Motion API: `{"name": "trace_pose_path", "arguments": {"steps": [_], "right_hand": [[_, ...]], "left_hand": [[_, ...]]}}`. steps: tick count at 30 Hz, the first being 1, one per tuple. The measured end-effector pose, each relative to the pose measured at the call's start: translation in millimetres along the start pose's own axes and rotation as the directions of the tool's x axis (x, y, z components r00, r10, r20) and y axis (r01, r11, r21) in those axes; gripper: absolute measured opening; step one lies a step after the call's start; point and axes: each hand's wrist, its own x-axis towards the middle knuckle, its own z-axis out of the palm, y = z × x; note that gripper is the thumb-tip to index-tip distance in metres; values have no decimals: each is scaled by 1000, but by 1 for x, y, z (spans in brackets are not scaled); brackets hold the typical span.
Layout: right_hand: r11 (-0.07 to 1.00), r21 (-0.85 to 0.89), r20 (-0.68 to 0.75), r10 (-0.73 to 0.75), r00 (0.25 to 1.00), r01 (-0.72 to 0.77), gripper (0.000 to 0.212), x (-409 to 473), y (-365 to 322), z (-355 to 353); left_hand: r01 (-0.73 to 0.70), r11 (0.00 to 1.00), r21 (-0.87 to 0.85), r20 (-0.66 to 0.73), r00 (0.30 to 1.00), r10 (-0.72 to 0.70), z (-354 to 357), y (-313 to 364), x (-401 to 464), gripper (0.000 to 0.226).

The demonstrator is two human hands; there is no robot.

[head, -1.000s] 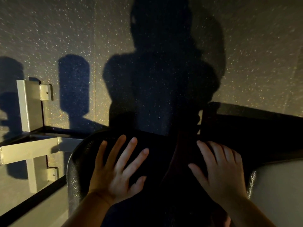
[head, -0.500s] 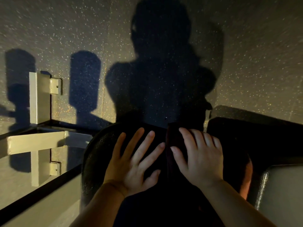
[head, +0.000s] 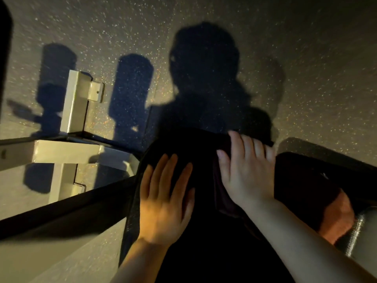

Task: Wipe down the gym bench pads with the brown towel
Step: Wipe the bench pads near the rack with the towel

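Dim scene, strong shadow over the work area; detail on the dark surfaces is poor.

Right hand [head: 247, 172]: lies flat, fingers straight and together, pressing the brown towel [head: 223, 198] onto the bench pad [head: 183, 148]. Nothing is curled round or pinched; the grip is a flat-palm press only. Fingertips point to about 12 o'clock and reach the far edge of the pad.

Left hand [head: 165, 199]: also flat on the pad, fingers straight and slightly spread, pointing to about 1 o'clock. It holds nothing and appears to brace the pad; I cannot tell whether any towel lies under it.

Towel position: under the right palm, its visible fold trailing from the wrist towards 6 o'clock. Its full outline is lost in shadow.

Key relation: the pad's long axis runs 6 to 12 o'clock, towards and away from the person. The towel sits at its far end, right of the midline. The uncovered pad lies at 9 o'clock of the towel, under and beyond the left hand, and back towards 6 o'clock. The right hand is the nearer and already on the cloth.

Judgement: wiping is under way; the next stroke likely draws back along the long axis or sweeps left.

A second dark pad [head: 318, 180] lies at 3 o'clock, well apart from both hands. Pale metal frame [head: 75, 103] at 9 o'clock, speckled floor [head: 306, 58] beyond.
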Motion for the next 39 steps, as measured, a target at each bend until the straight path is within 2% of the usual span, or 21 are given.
{"name": "trace_pose_path", "arguments": {"steps": [4, 7, 9, 11, 13, 15, 18, 20, 22, 25, 27, 29, 31, 33, 35, 37, 39], "right_hand": [[977, 17, 15, -213, 977, 212, 57, 28, -47, 7], [921, 24, 50, -388, 920, 388, 57, 40, -61, 4], [897, -9, 121, -438, 891, 442, 56, 42, -51, -8], [935, -27, 241, -336, 910, 353, 59, 32, -28, -15], [979, -1, 193, -198, 961, 202, 64, 13, -1, -15], [990, -36, 162, -125, 979, 133, 61, 1, 11, -14], [986, -52, 151, -150, 977, 159, 55, 12, -7, -10], [964, -64, 96, -250, 963, 257, 50, 27, -31, -9], [905, -76, 77, -413, 907, 419, 45, 39, -55, -2], [741, -53, 129, -659, 741, 669, 45, 52, -71, 8], [649, -30, 204, -741, 640, 760, 46, 59, -68, 7], [620, 20, 238, -765, 599, 784, 49, 67, -54, 4], [681, 85, 225, -725, 651, 728, 48, 68, -41, 2], [781, 140, 157, -625, 765, 609, 48, 64, -30, 2], [844, 134, 96, -532, 841, 519, 47, 58, -28, 3], [855, 98, 84, -516, 852, 509, 46, 58, -33, 2], [830, 47, 125, -556, 822, 555, 51, 61, -46, 0]], "left_hand": [[46, 998, 39, 119, 992, -50, 0, -1, -38, 48], [84, 995, 60, 100, 991, -90, 2, 1, -32, 44], [86, 995, 57, 98, 991, -91, 3, 1, -34, 43], [90, 996, 28, 107, 990, -92, 3, -1, -37, 45], [93, 995, 27, 115, 989, -96, 3, -1, -36, 49], [92, 995, 38, 103, 990, -95, 4, -2, -35, 51], [82, 996, 44, 72, 994, -85, 7, -1, -36, 51], [71, 997, 22, 45, 996, -72, 8, 0, -36, 48], [74, 997, 11, 21, 997, -74, 9, -1, -37, 44], [104, 995, -13, 10, 995, -104, 10, -1, -39, 40], [99, 995, -25, -15, 995, -99, 10, -1, -39, 37], [90, 996, -29, -43, 995, -91, 10, -1, -38, 37], [90, 996, -19, -54, 994, -91, 9, -1, -38, 38], [91, 996, -18, -61, 994, -92, 9, 0, -37, 37], [86, 996, -30, -74, 993, -88, 10, 1, -36, 38], [69, 997, -37, -85, 994, -72, 11, 1, -36, 39], [52, 997, -56, -94, 994, -57, 13, 0, -38, 38]]}}
